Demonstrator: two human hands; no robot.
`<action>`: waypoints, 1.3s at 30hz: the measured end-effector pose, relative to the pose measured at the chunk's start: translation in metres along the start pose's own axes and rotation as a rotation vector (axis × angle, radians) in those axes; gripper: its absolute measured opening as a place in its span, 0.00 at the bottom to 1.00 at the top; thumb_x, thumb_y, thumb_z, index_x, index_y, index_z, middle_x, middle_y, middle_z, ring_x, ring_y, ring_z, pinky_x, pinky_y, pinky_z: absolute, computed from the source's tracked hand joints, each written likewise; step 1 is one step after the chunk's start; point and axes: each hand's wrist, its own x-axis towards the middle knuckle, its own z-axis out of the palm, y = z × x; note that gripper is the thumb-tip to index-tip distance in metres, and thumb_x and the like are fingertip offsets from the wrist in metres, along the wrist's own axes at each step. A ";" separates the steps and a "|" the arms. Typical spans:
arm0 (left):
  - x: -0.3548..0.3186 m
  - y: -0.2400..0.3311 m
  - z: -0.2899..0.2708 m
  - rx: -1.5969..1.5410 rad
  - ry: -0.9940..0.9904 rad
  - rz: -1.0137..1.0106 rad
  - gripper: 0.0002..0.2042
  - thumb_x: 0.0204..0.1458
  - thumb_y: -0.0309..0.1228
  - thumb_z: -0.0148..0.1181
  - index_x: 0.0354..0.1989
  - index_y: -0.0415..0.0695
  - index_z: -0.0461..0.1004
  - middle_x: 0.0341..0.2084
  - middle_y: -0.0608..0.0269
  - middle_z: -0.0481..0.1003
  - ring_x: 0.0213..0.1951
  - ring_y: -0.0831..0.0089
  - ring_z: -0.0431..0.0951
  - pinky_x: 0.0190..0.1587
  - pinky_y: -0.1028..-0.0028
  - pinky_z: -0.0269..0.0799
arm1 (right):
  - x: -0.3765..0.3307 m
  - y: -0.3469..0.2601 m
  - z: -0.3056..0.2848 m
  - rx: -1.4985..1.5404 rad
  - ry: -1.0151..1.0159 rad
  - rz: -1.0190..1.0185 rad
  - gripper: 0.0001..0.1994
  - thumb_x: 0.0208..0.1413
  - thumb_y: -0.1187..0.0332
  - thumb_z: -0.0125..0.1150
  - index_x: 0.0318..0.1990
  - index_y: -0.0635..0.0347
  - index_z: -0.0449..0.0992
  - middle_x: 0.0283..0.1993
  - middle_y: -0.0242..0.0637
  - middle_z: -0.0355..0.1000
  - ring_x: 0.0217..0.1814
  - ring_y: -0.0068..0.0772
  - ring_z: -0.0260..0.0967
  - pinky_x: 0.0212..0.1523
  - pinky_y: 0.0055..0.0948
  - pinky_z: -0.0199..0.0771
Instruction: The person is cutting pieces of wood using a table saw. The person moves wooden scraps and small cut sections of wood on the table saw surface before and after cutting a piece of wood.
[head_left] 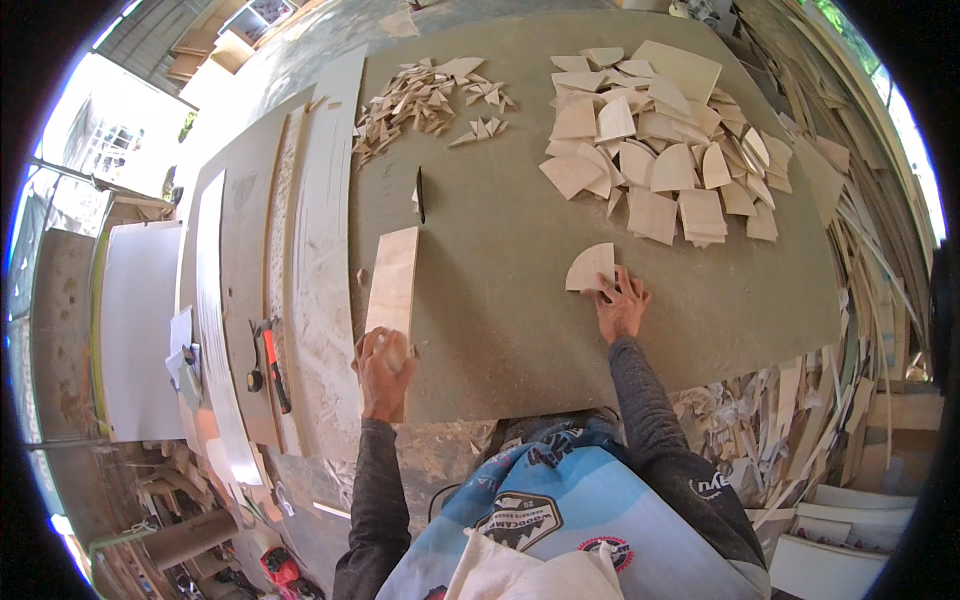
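A rectangular plywood strip [392, 285] is gripped at its near end by the closed left hand [384, 368] beside the saw blade [420, 195], while a quarter-round offcut [591, 268] is pressed flat on the counter [500, 330] under the spread right hand [622, 305]; fingers are best kept well apart from the blade.

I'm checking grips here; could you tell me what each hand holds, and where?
The left hand grips the plywood strip at its near end; the right hand presses fingertips on the fan-shaped piece at its near edge.
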 end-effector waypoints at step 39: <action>0.363 -0.056 0.005 -0.200 -0.088 0.167 0.14 0.50 0.28 0.69 0.44 0.35 0.80 0.42 0.57 0.79 0.44 0.67 0.78 0.51 0.68 0.75 | 0.001 -0.009 -0.007 0.089 -0.001 -0.024 0.22 0.53 0.47 0.67 0.55 0.37 0.83 0.70 0.32 0.65 0.68 0.40 0.57 0.68 0.48 0.51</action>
